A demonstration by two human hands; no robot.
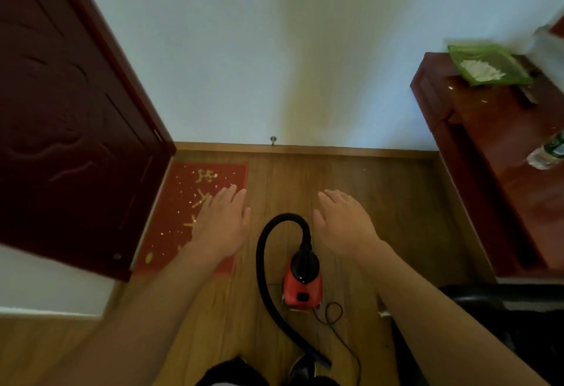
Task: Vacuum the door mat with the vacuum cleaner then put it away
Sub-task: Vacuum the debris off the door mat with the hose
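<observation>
Down on the wooden floor [381,190], between two outstretched forearms: red vacuum cleaner [302,286], body upright, black hose [265,251] arching up from its top, looping left and trailing back along the floor toward the bottom edge; thin black cord [334,314] curled just beside the body's right side. Left hand [221,223] flat, palm down, fingers spread and together-ish, grip open and empty; held above the right edge of the door mat [183,202], not touching the hose, which curves just right of its thumb. Right hand [343,222] likewise flat and palm down, grip open, holding nothing; just right of the hose's arch, apart from it, over bare floor. Vacuum body nearer than both hands, in the gap between the wrists, gripped by neither. Door mat red with yellow markings, lying on the floor against the skirting at the far edge and tucked beside the open dark red door [67,116] on its left; pale scraps scattered across its surface. Small doorstop [273,140] on the skirting past the mat's far right corner. Along the right wall, a dark wooden counter [488,147]; green packet [488,65] with white contents at its far end, clear plastic bottle [547,152] lying near its right edge, a few pale crumbs between them.
</observation>
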